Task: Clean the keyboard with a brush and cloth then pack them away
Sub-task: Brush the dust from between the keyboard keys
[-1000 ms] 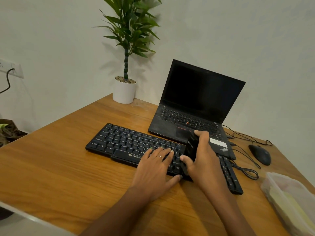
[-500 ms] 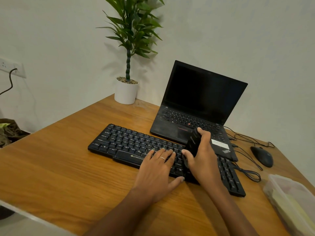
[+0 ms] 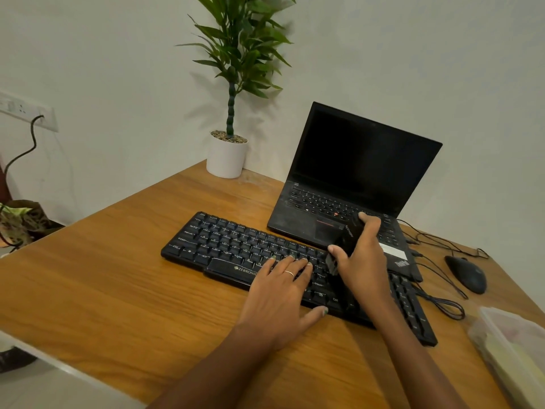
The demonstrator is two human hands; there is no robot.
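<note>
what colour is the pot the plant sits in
White: the plant pot is plain white, with pebbles on top. It shows best in the head view, the only one.

We note an open black laptop (image 3: 351, 184) with a dark screen standing on the wooden desk (image 3: 118, 278), near the wall. A green leafy plant in a white cylindrical pot (image 3: 226, 156) stands at the desk's far corner, left of the laptop. A black computer mouse (image 3: 466, 274) lies to the laptop's right, with thin black cables (image 3: 436, 302) beside it. A white wall socket (image 3: 26, 112) with a black cord plugged in is mounted at left.
</note>
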